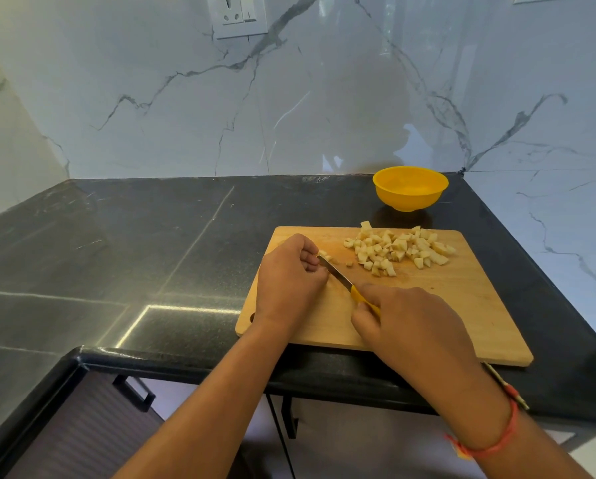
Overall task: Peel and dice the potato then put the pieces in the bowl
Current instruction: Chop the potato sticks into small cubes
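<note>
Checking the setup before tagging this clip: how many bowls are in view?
1. The yellow bowl stands on the dark counter, just beyond the far edge of the cutting board, near the wall corner. No second bowl shows, though the frame cuts the counter off.

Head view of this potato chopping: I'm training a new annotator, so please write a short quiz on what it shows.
1. True or false: the pile of diced potato pieces lies in the round yellow plastic bowl.
2. What does the right hand grip? A. a peeler B. the yellow-handled knife C. the bowl
3. Fill the gap: the bowl stands on the black stone ____, beyond the rectangular wooden cutting board.
Key: 1 false, the pile lies on the board; 2 B; 3 counter.
</note>
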Action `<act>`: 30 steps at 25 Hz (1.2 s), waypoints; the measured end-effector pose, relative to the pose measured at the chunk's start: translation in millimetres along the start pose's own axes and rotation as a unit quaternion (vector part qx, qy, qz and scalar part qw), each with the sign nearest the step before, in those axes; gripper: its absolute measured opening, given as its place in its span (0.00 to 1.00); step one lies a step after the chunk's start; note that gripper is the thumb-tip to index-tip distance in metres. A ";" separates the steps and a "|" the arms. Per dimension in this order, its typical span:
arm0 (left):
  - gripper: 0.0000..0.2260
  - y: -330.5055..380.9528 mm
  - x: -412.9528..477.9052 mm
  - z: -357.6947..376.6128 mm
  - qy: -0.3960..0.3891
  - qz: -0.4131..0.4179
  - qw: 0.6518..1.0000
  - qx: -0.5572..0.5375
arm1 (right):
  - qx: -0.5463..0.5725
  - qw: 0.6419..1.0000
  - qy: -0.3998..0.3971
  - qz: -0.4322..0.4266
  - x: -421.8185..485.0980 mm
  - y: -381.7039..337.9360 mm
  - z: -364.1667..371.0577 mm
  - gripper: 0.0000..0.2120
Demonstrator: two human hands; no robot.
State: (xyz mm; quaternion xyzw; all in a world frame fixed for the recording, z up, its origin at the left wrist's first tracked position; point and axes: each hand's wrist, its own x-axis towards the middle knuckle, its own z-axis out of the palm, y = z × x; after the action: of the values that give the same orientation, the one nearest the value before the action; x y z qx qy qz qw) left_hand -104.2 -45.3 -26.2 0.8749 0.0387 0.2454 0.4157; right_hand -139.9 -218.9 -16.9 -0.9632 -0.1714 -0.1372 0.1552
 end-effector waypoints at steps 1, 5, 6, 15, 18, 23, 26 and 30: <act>0.09 -0.2 -0.2 0.7 0.002 0.000 1.000 0.002 | -0.002 1.000 -0.007 -0.001 -2.2 2.9 -2.2 0.19; 0.09 -1.0 0.6 3.2 0.002 0.010 1.000 0.016 | -0.021 1.000 -0.007 0.007 -13.6 17.5 -14.1 0.21; 0.09 -1.5 0.8 3.8 0.002 0.016 1.000 0.026 | -0.021 1.000 0.001 0.011 -15.5 20.3 -16.4 0.21; 0.17 8.3 10.9 8.3 -0.030 0.009 0.987 0.159 | 0.070 0.995 0.048 0.052 -0.6 32.4 -8.1 0.22; 0.17 15.5 21.1 12.6 -0.065 -0.007 0.979 0.192 | 0.090 0.993 0.043 0.055 -0.1 37.6 -0.8 0.22; 0.17 25.3 35.6 22.8 -0.117 -0.015 0.979 0.166 | 0.101 0.991 0.048 0.070 4.2 42.1 4.3 0.21; 0.17 29.7 36.5 30.9 -0.126 -0.004 0.983 0.136 | 0.103 0.990 0.054 0.075 4.8 42.9 5.1 0.21; 0.17 30.3 36.9 32.6 -0.135 0.013 0.985 0.106 | 0.108 0.990 0.052 0.079 5.3 42.4 3.9 0.20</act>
State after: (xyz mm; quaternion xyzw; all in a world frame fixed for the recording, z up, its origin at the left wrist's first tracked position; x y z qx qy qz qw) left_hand -61.0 -78.1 -6.4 0.9396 -0.0033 0.1245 0.3187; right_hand -118.4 -253.9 -29.4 -0.9428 -0.1001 -0.1553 0.2775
